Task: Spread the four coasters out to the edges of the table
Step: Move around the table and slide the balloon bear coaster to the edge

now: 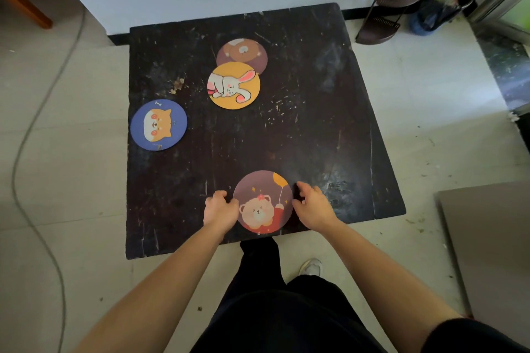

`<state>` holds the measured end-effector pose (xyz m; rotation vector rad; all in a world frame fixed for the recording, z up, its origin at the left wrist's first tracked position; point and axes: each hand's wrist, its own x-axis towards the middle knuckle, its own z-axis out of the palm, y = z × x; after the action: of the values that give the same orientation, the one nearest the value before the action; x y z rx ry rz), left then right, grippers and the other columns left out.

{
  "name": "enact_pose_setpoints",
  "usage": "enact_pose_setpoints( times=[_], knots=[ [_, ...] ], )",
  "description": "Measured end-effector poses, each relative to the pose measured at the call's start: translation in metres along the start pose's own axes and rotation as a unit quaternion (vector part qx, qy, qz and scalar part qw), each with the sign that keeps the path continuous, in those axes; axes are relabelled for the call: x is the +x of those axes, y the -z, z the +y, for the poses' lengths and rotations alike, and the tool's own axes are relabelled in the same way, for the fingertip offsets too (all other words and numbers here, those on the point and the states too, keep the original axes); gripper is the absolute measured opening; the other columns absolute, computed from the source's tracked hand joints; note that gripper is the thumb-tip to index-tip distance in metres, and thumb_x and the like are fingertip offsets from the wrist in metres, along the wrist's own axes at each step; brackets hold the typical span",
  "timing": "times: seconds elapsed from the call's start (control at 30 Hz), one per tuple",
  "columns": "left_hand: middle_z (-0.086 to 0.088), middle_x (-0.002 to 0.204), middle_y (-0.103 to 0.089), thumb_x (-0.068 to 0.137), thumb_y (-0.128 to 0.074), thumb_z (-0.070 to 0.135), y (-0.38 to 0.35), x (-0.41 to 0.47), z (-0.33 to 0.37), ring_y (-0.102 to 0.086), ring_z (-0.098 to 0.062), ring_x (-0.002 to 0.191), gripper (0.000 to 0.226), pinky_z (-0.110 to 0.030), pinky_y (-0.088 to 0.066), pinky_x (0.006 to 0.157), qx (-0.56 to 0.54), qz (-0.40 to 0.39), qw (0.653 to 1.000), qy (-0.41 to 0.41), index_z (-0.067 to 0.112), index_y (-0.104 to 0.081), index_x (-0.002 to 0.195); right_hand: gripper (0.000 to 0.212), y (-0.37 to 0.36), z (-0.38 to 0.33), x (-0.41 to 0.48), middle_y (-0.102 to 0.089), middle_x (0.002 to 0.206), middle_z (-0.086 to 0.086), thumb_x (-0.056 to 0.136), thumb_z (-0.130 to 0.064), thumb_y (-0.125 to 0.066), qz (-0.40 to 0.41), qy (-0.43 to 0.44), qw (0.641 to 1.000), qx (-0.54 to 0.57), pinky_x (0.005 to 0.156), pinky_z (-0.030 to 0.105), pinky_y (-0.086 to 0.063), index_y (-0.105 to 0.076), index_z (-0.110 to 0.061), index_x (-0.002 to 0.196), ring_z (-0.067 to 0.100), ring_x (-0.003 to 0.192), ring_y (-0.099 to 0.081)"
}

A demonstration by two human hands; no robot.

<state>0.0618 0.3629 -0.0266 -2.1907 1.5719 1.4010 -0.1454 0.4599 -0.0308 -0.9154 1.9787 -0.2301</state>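
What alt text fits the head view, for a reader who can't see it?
Both hands, left hand and right hand, hold a bear coaster by its sides at the near edge of a dark table. A blue dog coaster sits at the left edge; a yellow rabbit coaster overlaps a brown bear coaster toward the far side.

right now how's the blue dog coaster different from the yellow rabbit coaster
The blue dog coaster sits at the table's left edge; the yellow rabbit coaster lies further in, toward the far middle. The blue dog coaster lies clear of the others, while the yellow rabbit coaster overlaps the brown bear coaster behind it. One has a blue ground with an orange dog, the other yellow with a white rabbit. Both are round, flat and untouched by either hand.
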Motion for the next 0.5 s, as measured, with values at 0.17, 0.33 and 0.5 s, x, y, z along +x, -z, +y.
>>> enact_pose_setpoints(
  times=[0.17, 0.33, 0.5],
  knots=[
    [-0.014, 0.159, -0.021, 0.098, -0.036, 0.047, 0.064, 0.008, 0.080, -0.019, -0.034, 0.145, 0.060, -0.053, -0.023, 0.113, 0.180, 0.147, 0.946, -0.224, 0.017, -0.026, 0.150, 0.062, 0.083, -0.061, 0.020, -0.031, 0.157, 0.016, 0.102, -0.042, -0.044, 0.169, 0.105, 0.975, -0.093, 0.107, 0.050, -0.040, -0.024, -0.021, 0.157, 0.037, 0.139, -0.039],
    [-0.015, 0.163, -0.008, 0.098, -0.026, 0.054, 0.143, -0.001, 0.193, -0.004, -0.035, 0.149, 0.064, -0.055, -0.008, 0.116, 0.216, 0.298, 0.843, -0.393, 0.020, -0.021, 0.153, 0.065, 0.195, -0.144, 0.022, -0.015, 0.166, 0.015, 0.102, -0.054, -0.034, 0.349, 0.196, 0.901, -0.165, 0.120, 0.052, -0.025, -0.019, -0.024, 0.159, 0.035, 0.151, -0.019],
    [-0.013, 0.164, -0.003, 0.098, -0.023, 0.059, 0.176, -0.027, 0.273, 0.000, -0.034, 0.150, 0.067, -0.057, -0.004, 0.116, 0.174, 0.384, 0.781, -0.461, 0.024, -0.015, 0.154, 0.067, 0.272, -0.180, 0.005, -0.012, 0.167, 0.015, 0.100, -0.059, -0.032, 0.496, 0.238, 0.814, -0.186, 0.123, 0.049, -0.016, -0.021, -0.026, 0.158, 0.033, 0.154, -0.012]
  ],
)
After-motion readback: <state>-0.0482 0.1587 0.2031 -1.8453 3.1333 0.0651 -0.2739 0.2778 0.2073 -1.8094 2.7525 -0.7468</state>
